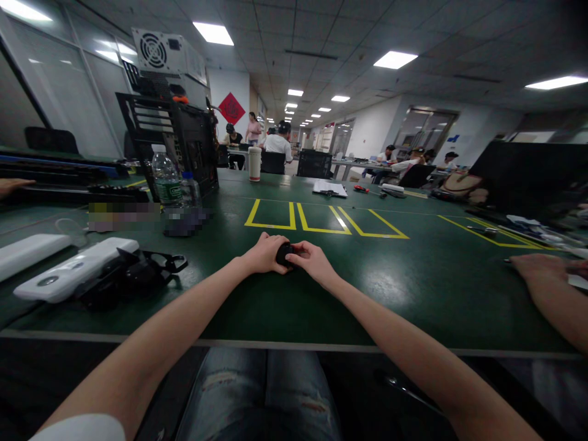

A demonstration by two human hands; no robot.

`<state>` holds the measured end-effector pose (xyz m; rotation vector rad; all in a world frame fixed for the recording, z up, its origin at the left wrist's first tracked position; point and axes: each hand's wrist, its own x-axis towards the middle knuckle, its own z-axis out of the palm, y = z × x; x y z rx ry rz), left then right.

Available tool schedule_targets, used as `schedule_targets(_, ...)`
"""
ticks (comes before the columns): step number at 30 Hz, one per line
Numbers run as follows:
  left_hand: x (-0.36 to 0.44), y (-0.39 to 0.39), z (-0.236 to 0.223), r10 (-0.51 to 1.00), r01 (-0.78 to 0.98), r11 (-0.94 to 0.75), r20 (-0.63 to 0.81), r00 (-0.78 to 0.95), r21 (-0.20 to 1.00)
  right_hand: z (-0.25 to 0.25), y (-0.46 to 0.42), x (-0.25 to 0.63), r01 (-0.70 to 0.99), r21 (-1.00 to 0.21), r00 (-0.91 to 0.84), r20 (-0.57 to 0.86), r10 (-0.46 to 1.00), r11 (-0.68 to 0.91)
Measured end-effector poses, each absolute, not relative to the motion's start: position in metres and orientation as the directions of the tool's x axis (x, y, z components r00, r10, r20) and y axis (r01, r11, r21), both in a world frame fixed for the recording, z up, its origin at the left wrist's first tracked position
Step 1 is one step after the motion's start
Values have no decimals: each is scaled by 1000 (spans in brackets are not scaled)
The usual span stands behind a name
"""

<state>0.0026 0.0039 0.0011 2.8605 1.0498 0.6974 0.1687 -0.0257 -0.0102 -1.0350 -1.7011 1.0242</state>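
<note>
Just above the green table (229,306), my two hands meet around a small black rounded object (283,253). My left hand (264,253) wraps it from the left, thumb at the lower side and fingers over the top. From the right, my right hand (315,260) pinches its edge between thumb and fingers. Much of the object is hidden by the fingers, so its exact kind cannot be made out. Beyond the hands lie three outlines of yellow tape (271,227) on the tabletop.
At left are white power strips (76,269), black straps (133,275), a water bottle (166,177) and an open computer case (193,141). Farther back stand a cup (254,164) and a clipboard (329,188). Another person's hand (539,267) rests at right; another hand (13,185) shows at far left.
</note>
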Motion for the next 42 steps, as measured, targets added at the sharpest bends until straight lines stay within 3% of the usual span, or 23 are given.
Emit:
schedule_targets(14, 5, 2, 0, 620, 617, -770, 423, 660, 166, -8, -28, 173, 147, -972, -323, 130, 937, 185)
schedule_targets(21, 4, 1, 2, 613, 611, -776, 411, 675, 155, -6, -26, 180, 222, -914, -406, 230, 885, 340)
schedule_targets(34, 5, -1, 4, 630, 617, -767, 395, 669, 177, -6, -21, 181, 203, -949, -391, 148, 908, 242)
schedule_targets(42, 5, 1, 2, 632, 628, -761, 400, 664, 160, -2, -26, 183, 196, -917, -470, 224, 854, 348)
